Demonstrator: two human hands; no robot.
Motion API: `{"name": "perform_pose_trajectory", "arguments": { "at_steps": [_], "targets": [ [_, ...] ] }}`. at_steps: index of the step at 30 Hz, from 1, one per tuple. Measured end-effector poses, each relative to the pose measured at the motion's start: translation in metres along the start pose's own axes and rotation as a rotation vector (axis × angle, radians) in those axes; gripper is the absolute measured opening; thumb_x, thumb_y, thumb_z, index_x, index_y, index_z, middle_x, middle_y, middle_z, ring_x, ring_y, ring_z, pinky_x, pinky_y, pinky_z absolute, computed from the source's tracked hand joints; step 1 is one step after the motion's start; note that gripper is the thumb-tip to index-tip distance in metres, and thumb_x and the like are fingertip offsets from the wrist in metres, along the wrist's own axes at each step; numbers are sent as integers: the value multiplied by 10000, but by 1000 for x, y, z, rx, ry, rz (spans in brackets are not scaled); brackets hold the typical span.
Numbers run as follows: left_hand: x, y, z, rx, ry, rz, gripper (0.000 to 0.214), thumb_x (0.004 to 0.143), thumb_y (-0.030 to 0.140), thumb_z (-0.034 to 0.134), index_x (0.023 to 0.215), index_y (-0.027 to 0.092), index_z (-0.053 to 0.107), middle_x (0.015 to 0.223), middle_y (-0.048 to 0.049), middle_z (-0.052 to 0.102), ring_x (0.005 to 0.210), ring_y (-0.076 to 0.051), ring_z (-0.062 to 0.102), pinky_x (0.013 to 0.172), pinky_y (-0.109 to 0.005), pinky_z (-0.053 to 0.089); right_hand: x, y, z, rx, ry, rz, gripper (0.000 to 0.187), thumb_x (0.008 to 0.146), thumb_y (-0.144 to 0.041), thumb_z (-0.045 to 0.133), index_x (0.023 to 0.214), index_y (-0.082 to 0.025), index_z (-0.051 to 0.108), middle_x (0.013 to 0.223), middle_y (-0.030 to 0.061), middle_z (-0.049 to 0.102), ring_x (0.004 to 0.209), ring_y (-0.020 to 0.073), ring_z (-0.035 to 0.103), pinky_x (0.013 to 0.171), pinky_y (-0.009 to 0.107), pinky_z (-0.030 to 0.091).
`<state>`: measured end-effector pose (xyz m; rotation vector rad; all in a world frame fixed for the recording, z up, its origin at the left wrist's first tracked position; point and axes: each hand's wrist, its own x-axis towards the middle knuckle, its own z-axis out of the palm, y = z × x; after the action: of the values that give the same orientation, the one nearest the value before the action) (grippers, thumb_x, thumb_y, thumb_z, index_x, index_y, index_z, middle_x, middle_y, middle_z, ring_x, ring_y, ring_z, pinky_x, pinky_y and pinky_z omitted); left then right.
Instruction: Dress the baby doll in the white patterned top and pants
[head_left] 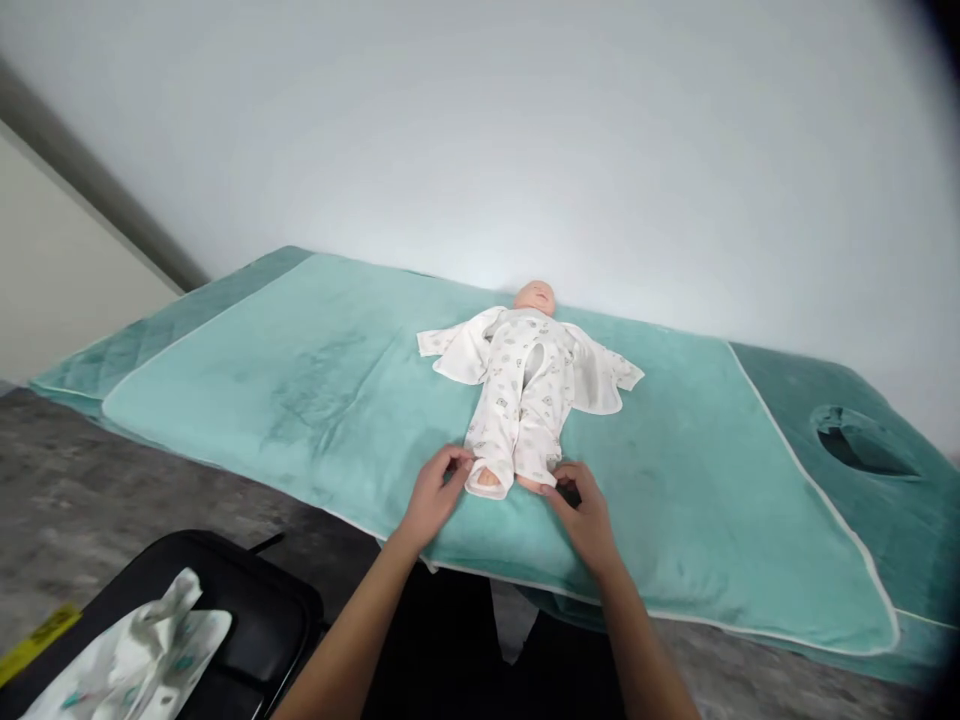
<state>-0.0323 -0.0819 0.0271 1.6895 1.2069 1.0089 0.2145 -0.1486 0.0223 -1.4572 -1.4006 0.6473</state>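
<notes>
A baby doll [535,296] lies on its back on the green bed cover, head toward the wall. White printed baby pants [500,405] cover its legs and reach up over the belly. Under its back a white baby jacket [466,350] is spread out, with both sleeves stretched sideways. At the left leg cuff, my left hand [441,490] pinches the cloth between thumb and fingers. The other cuff is pinched by my right hand [583,508]. Parts of the doll's feet show at the cuff openings.
The green cover [675,480] spreads over a padded bed with a face hole [862,440] at the right end. A pale wall stands behind. At lower left, a black chair [247,600] holds a crumpled printed cloth [161,650] beside a yellow strip [37,640].
</notes>
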Motion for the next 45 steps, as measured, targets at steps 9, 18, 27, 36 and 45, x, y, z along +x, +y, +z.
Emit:
{"name": "perform_pose_trajectory", "arguments": {
  "at_steps": [9,18,27,36,45],
  "targets": [
    [-34,23,13,-102,176,-19,208,922,360,501,1005,233,644,1002,-53,669,944,-215,629,882,-353,490,-12,6,-4,87,3,84,216,831,-452,649,792,-245,602,763,7,554,747,208,504,715,339,430],
    [-58,27,12,-168,218,-5,71,824,283,526,835,242,582,893,-24,598,891,-223,597,842,-347,485,-26,25,-27,603,-84,52,311,688,-478,784,674,-245,578,781,20,556,772,222,543,726,357,439],
    [-43,29,-13,-135,-36,46,164,832,326,536,728,214,595,750,-20,572,710,-184,541,704,-315,445,-20,19,-48,409,-521,133,197,779,-421,754,810,-230,722,836,43,632,787,206,573,728,341,453],
    [90,-25,-24,613,81,199,345,882,276,566,1214,226,647,1281,-137,626,1292,-329,475,1091,-505,355,59,23,-49,93,168,-9,186,829,-408,631,885,-244,700,922,79,665,841,249,612,773,439,532],
    [176,-6,40,906,-111,458,456,948,257,470,1400,219,522,1409,-115,560,1386,-263,412,1231,-454,193,144,52,-6,-560,109,-383,360,912,-188,445,1211,-167,645,1194,134,683,1171,288,581,1056,480,452]
  ]
}}
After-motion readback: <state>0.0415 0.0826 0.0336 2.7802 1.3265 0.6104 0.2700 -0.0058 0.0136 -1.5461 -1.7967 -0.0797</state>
